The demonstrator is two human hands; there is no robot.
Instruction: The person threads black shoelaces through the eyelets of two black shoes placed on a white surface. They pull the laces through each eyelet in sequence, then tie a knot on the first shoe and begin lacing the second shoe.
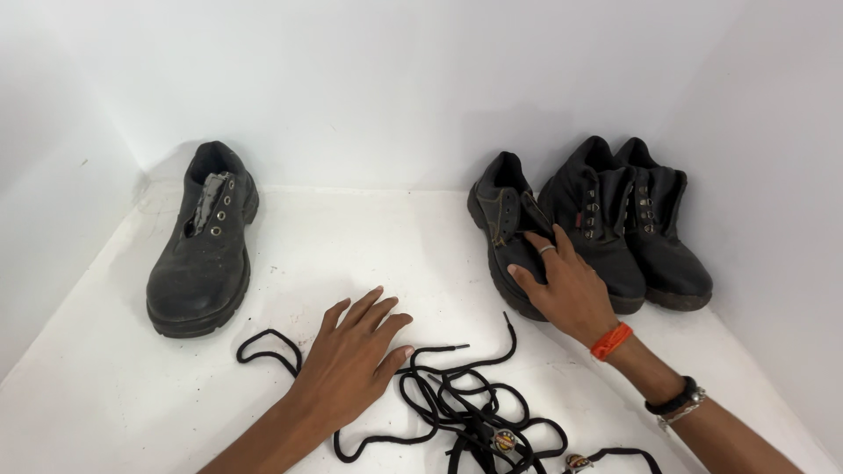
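Observation:
My right hand closes over the toe of a black shoe, the leftmost of three black shoes at the right. My left hand lies flat on the white surface, fingers spread and palm down, holding nothing, beside a tangle of black laces. A lone black shoe without laces stands at the left, toe toward me.
Two taller black boots stand side by side against the right wall. White walls close in the back and both sides. Small round metal pieces lie among the laces. An orange band and dark bracelets sit on my right wrist.

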